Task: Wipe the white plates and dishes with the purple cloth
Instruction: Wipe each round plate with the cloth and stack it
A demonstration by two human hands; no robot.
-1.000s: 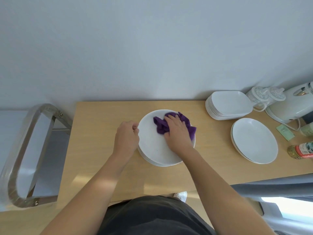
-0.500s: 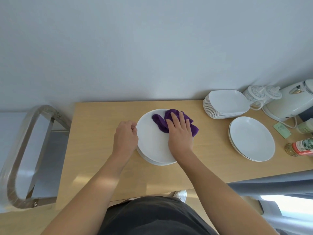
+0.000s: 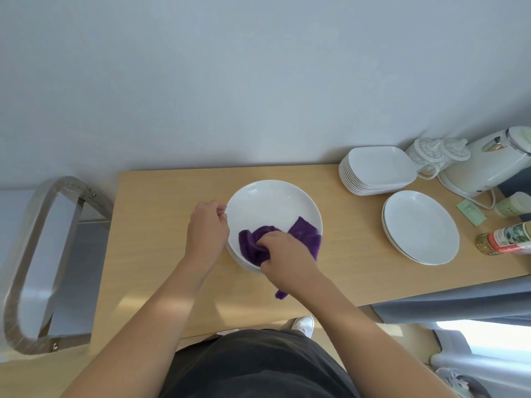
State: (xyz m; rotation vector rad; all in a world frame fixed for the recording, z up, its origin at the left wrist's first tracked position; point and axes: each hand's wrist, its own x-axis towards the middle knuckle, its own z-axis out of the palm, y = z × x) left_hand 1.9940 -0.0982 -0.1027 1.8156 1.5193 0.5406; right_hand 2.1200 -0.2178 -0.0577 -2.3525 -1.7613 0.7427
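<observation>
Right hand [image 3: 283,254] bunches purple cloth [image 3: 304,235] in plate [image 3: 273,202].

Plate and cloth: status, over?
Left hand grips plate rim. Right hand clutches cloth on plate's near side. Round stack and square stack off right, nothing in the way.

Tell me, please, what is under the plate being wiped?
Rims of more white plates peek out at its near-left edge; the top plate, purple cloth and right hand cover the rest.
</observation>
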